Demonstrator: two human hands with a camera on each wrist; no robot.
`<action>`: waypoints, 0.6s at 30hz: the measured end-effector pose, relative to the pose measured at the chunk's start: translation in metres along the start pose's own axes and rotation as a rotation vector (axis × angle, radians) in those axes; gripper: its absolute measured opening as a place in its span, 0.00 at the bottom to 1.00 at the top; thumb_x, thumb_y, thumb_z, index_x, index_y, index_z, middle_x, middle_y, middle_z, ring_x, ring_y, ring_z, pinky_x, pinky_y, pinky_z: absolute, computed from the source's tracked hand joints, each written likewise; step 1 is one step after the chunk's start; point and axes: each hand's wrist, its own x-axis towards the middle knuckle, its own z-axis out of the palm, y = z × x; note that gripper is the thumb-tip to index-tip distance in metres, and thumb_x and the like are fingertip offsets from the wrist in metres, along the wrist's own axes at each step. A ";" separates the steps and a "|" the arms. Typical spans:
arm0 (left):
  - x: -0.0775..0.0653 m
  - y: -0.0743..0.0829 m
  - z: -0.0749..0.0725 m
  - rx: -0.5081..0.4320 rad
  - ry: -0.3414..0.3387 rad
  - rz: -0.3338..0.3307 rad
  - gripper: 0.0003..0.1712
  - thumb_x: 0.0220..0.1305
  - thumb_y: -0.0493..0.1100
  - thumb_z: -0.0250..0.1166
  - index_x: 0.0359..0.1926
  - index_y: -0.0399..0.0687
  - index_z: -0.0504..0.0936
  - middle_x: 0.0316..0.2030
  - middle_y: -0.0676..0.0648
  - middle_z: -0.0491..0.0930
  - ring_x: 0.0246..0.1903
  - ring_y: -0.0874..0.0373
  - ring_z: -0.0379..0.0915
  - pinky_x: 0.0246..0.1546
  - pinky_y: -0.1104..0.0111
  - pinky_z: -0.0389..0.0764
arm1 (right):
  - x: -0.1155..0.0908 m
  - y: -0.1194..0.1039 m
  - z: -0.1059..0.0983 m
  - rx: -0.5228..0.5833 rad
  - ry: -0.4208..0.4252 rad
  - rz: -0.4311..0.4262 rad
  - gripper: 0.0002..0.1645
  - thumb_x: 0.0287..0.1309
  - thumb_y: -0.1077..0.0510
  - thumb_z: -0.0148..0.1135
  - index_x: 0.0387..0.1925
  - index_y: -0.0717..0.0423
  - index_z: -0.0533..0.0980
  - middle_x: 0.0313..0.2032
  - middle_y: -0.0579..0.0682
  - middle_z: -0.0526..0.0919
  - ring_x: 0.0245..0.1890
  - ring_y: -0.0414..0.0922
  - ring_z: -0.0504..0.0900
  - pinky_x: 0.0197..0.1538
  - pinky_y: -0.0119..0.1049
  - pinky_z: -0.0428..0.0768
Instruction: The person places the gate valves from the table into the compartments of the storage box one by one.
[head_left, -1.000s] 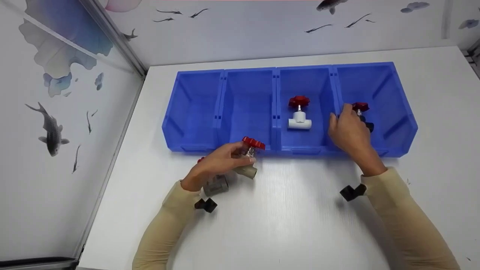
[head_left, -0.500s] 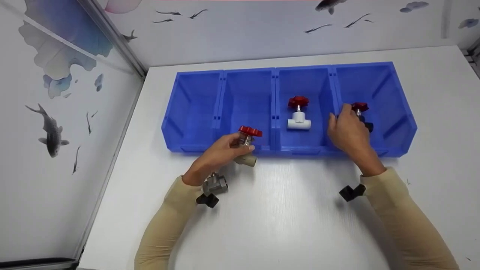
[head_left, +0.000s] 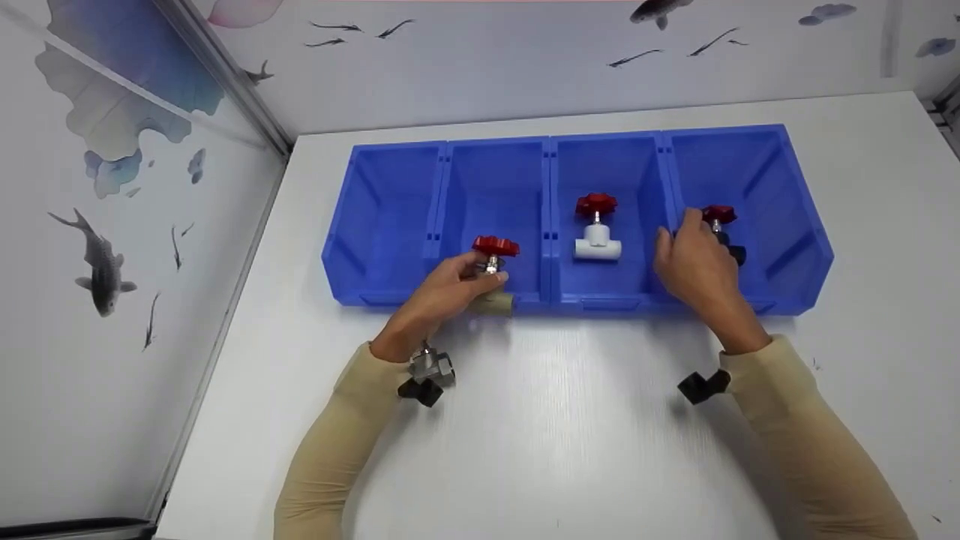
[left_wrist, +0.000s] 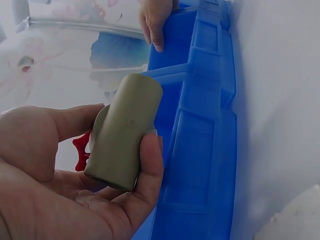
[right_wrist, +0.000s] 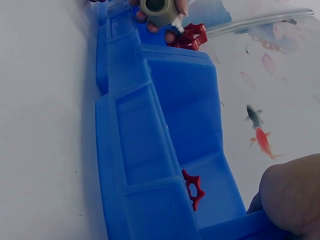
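My left hand [head_left: 447, 291] grips a tan pipe valve [left_wrist: 125, 132] with a red handwheel [head_left: 496, 245], thumb and fingers around its body. It is over the front edge of the second blue bin [head_left: 496, 161] from the left. My right hand [head_left: 697, 259] pinches the divider between the third and fourth bins [head_left: 750, 146]. Beside its fingers, a black valve [head_left: 737, 254] with a red handwheel stands in the fourth bin, partly hidden by the hand. A white valve [head_left: 598, 245] with a red handwheel stands in the third bin [head_left: 607, 150].
On the table [head_left: 570, 435], a grey metal valve [head_left: 433, 366] lies close to my left wrist, partly covered by it. The leftmost bin [head_left: 397, 157] adjoins the second in the row. Printed wall panels [head_left: 480, 67] border the table at the back and left.
My left hand has moved forward with the tan valve, from in front of the bins to over the second bin's front edge. The metal valve is more exposed. My right hand stays put.
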 end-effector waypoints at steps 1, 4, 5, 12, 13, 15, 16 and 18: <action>0.001 0.001 0.000 -0.007 0.005 -0.007 0.30 0.66 0.55 0.66 0.63 0.46 0.75 0.50 0.47 0.78 0.51 0.52 0.73 0.57 0.57 0.70 | 0.000 0.000 0.000 -0.001 -0.002 0.000 0.30 0.75 0.50 0.39 0.57 0.77 0.61 0.35 0.71 0.74 0.32 0.70 0.78 0.30 0.62 0.73; 0.003 0.003 -0.001 -0.035 0.009 -0.016 0.29 0.66 0.55 0.66 0.63 0.48 0.75 0.52 0.47 0.79 0.54 0.52 0.73 0.60 0.56 0.69 | 0.000 0.000 0.000 -0.003 -0.003 0.001 0.30 0.75 0.50 0.39 0.57 0.78 0.60 0.35 0.72 0.74 0.32 0.70 0.78 0.30 0.62 0.73; 0.004 0.004 -0.001 -0.036 0.011 -0.019 0.29 0.66 0.55 0.66 0.63 0.48 0.75 0.52 0.47 0.79 0.54 0.52 0.73 0.60 0.55 0.69 | 0.000 0.000 0.000 -0.004 -0.004 0.002 0.30 0.75 0.50 0.39 0.57 0.77 0.60 0.36 0.72 0.74 0.33 0.70 0.78 0.31 0.62 0.73; 0.009 0.007 -0.002 -0.018 0.042 0.009 0.27 0.66 0.55 0.65 0.61 0.49 0.76 0.51 0.46 0.78 0.51 0.52 0.74 0.56 0.57 0.71 | -0.001 0.000 -0.001 0.001 -0.009 0.002 0.30 0.75 0.50 0.39 0.58 0.77 0.60 0.38 0.73 0.74 0.34 0.71 0.78 0.32 0.63 0.73; 0.009 0.008 -0.002 -0.009 0.047 0.014 0.27 0.67 0.55 0.65 0.62 0.49 0.76 0.51 0.46 0.78 0.50 0.52 0.73 0.55 0.57 0.71 | -0.001 0.000 -0.001 0.003 -0.009 0.001 0.30 0.75 0.50 0.39 0.58 0.77 0.60 0.38 0.73 0.74 0.34 0.71 0.78 0.32 0.63 0.73; 0.010 0.009 -0.001 -0.012 0.049 0.010 0.28 0.67 0.55 0.65 0.63 0.48 0.75 0.51 0.46 0.78 0.51 0.52 0.74 0.55 0.57 0.71 | -0.001 0.000 -0.001 0.007 -0.007 0.001 0.30 0.75 0.50 0.39 0.58 0.77 0.60 0.38 0.73 0.74 0.35 0.71 0.78 0.33 0.64 0.73; 0.011 0.010 -0.001 -0.017 0.049 0.007 0.28 0.68 0.55 0.64 0.63 0.48 0.75 0.51 0.46 0.79 0.51 0.52 0.74 0.56 0.57 0.70 | -0.001 0.000 -0.001 0.008 -0.006 0.001 0.30 0.75 0.50 0.39 0.58 0.77 0.60 0.38 0.73 0.74 0.35 0.71 0.78 0.33 0.64 0.73; 0.012 0.011 -0.001 -0.028 0.051 0.000 0.27 0.68 0.54 0.63 0.63 0.49 0.75 0.52 0.46 0.79 0.52 0.52 0.74 0.56 0.57 0.70 | -0.001 0.000 0.000 0.006 -0.002 0.001 0.30 0.75 0.50 0.39 0.58 0.77 0.60 0.38 0.73 0.74 0.34 0.71 0.78 0.33 0.64 0.73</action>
